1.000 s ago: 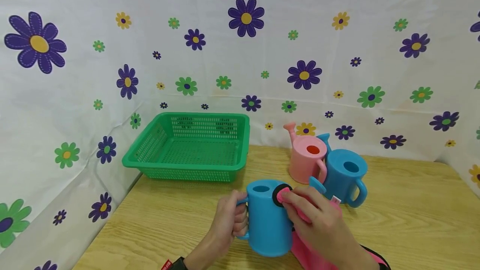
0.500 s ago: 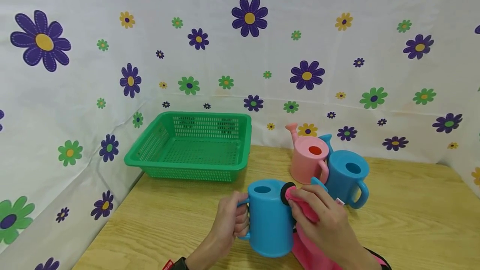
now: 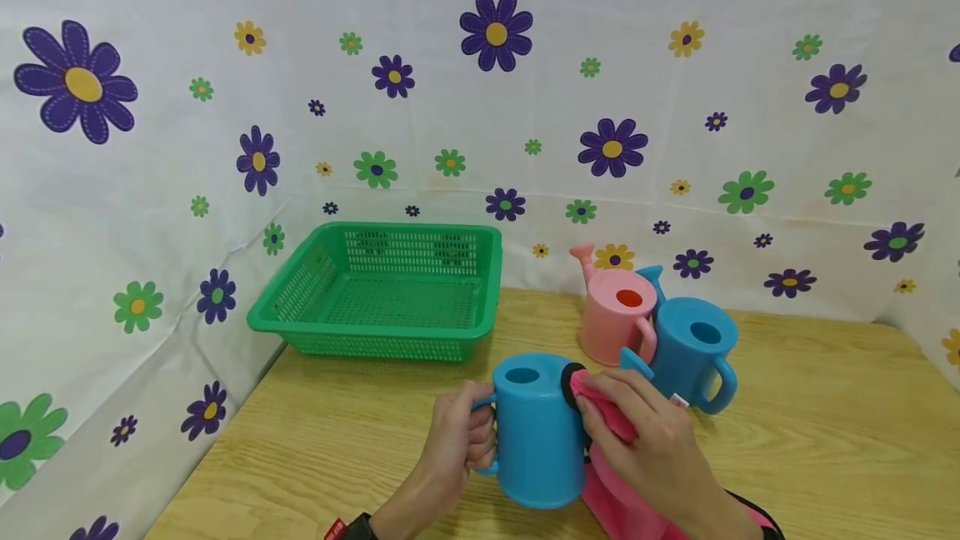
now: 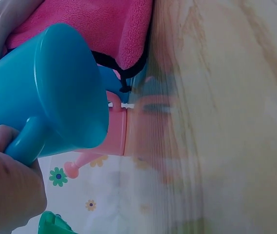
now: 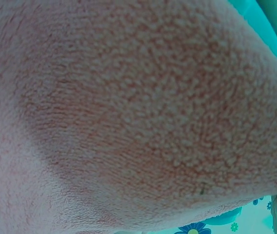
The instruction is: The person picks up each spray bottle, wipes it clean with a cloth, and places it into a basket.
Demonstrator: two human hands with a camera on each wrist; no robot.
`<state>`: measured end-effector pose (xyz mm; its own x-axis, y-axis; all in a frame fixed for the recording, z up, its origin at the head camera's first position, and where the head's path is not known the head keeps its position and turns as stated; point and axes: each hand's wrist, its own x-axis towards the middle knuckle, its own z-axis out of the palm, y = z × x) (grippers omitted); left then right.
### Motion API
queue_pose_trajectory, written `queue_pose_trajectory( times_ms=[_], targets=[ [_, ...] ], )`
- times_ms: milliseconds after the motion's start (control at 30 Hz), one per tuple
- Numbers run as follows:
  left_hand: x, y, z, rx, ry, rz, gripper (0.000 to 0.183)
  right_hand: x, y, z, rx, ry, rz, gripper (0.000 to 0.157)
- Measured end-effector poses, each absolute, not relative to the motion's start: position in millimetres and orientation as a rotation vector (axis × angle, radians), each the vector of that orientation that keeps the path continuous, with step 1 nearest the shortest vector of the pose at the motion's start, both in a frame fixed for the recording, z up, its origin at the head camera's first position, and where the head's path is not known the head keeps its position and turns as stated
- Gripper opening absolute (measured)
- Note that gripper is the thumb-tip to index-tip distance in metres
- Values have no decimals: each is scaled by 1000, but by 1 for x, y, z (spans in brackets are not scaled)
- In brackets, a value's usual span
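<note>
In the head view my left hand (image 3: 460, 432) grips the handle of a blue watering can (image 3: 542, 440), fingers curled round it. The can stands upright, and the left wrist view shows its base (image 4: 72, 92) off the tabletop. My right hand (image 3: 652, 448) pinches a fluffy pink cloth with dark edging (image 3: 611, 415) and presses a bunched part against the can's upper right side. The rest of the cloth hangs below that hand. A blue spout tip (image 3: 636, 363) shows just behind the right hand. Cloth fills most of the right wrist view.
A green plastic basket (image 3: 375, 332) stands at the back left of the wooden table (image 3: 337, 440). Behind my right hand are a pink watering can (image 3: 611, 327) and a second blue watering can (image 3: 686, 361), close together. A flowered sheet (image 3: 420, 115) hangs behind and at the sides.
The bunched cloth has shifted slightly right along the can's upper rim with my right hand since the first frame. My left hand keeps its grip on the handle, and the can stays nearly in place.
</note>
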<state>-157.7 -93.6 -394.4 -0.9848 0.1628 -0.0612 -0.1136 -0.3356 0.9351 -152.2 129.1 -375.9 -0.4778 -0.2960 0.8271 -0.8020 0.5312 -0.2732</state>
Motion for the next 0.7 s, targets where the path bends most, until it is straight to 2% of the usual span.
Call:
queue_pose_trajectory(
  times_ms=[167,333,700],
  targets=[
    [-158,-93,-394,54,1695,2442,52,-151,130,-377,889,-2052,876,40],
    [-159,-92,-395,58,1687,2448,52,-152,131,-378,888,-2021,875,29],
    [-160,-92,-394,46,1646,2473,50,-152,129,-381,940,-1991,859,40]
  ],
)
